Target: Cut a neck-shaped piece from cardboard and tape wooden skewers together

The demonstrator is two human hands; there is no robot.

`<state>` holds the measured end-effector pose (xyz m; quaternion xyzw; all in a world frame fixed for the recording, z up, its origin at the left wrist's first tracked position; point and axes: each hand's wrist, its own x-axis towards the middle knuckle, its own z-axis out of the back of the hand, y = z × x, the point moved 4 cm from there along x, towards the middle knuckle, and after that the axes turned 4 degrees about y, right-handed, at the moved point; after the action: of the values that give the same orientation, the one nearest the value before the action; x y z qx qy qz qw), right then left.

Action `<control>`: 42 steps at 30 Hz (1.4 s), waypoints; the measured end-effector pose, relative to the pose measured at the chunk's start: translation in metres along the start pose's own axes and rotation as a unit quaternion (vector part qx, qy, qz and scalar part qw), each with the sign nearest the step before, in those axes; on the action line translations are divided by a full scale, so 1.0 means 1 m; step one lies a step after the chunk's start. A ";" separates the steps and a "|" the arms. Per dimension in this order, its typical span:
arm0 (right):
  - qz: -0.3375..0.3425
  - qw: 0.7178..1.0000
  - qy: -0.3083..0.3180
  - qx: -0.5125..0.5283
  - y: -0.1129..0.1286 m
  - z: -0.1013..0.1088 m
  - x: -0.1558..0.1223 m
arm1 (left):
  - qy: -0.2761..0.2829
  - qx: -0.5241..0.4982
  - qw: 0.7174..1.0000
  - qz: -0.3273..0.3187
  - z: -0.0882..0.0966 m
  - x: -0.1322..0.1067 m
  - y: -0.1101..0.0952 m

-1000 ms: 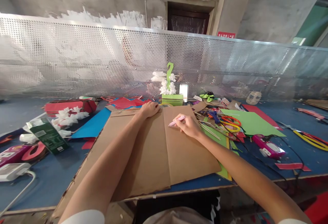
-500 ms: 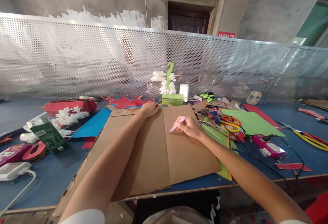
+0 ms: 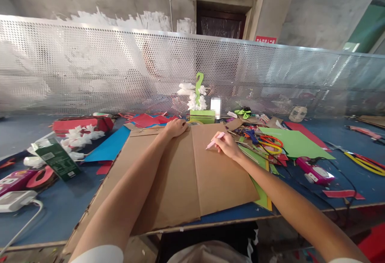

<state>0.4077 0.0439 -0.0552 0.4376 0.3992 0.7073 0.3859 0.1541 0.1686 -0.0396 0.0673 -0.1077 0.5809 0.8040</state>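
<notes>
A large folded sheet of brown cardboard (image 3: pixel 168 182) lies on the blue table in front of me, its crease running toward me. My left hand (image 3: pixel 177 127) rests on its far edge, palm down, with the fingers lying over the board. My right hand (image 3: pixel 227 144) is closed round a light pink pen (image 3: pixel 215 141). The pen's tip points down and left at the right-hand panel; whether it touches is too small to tell. Behind the board stands a green base (image 3: pixel 202 117) with a green hook shape (image 3: pixel 199 84) and white paper flowers (image 3: pixel 197 101).
Green paper (image 3: pixel 296 142), orange-handled scissors (image 3: pixel 272 142), large yellow-and-red-handled scissors (image 3: pixel 365 162) and a magenta device (image 3: pixel 315 171) with a cable lie right. At left are a dark green box (image 3: pixel 56 158), blue paper (image 3: pixel 110 144) and a white plug (image 3: pixel 16 200). A perforated metal screen (image 3: pixel 120 70) stands behind.
My right hand has moved right and slightly away from the crease with the pink pen, whose tip is now further right and higher. My left hand and the cardboard stay in place.
</notes>
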 end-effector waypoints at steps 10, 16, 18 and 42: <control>-0.008 1.000 0.012 0.026 -0.001 0.001 -0.001 | -0.001 -0.004 1.000 0.000 0.000 0.000 0.000; -0.019 0.998 0.042 0.032 0.003 0.002 -0.026 | -0.003 -0.007 1.000 0.005 0.001 0.000 0.000; -0.016 0.999 0.033 -0.004 0.005 0.004 -0.036 | -0.004 -0.007 1.000 0.004 0.002 -0.001 -0.001; -0.017 0.997 0.045 -0.052 0.010 0.001 -0.041 | 0.002 -0.005 1.000 0.002 0.003 -0.002 -0.003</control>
<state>0.4195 0.0036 -0.0589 0.3776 0.3863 0.7393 0.4021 0.1561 0.1650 -0.0368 0.0617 -0.1094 0.5821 0.8034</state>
